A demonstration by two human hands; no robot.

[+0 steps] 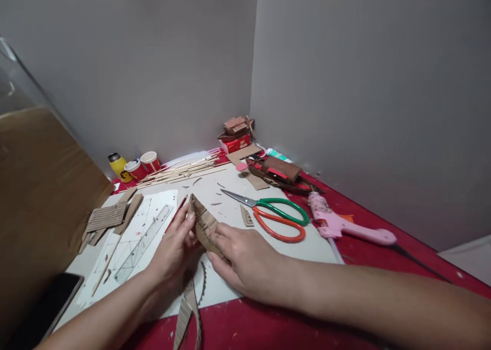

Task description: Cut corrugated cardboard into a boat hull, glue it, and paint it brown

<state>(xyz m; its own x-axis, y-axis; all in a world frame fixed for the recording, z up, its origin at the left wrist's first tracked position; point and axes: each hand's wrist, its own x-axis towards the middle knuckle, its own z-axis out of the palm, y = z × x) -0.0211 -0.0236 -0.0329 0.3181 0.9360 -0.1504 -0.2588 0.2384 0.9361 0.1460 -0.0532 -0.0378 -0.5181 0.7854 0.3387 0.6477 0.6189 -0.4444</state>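
Observation:
Both my hands hold one small folded piece of brown cardboard above a white sheet on the red table. My left hand grips its left edge with fingers curled. My right hand pinches its lower right side. A clear ruler lies on a printed paper pattern just left of my left hand. A red pencil lies beside the cardboard.
Green-and-orange scissors and a pink glue gun lie to the right. Corrugated cardboard pieces, wooden sticks, cups, a yellow bottle and cardboard models stand behind. A cardboard box wall and a phone are on the left.

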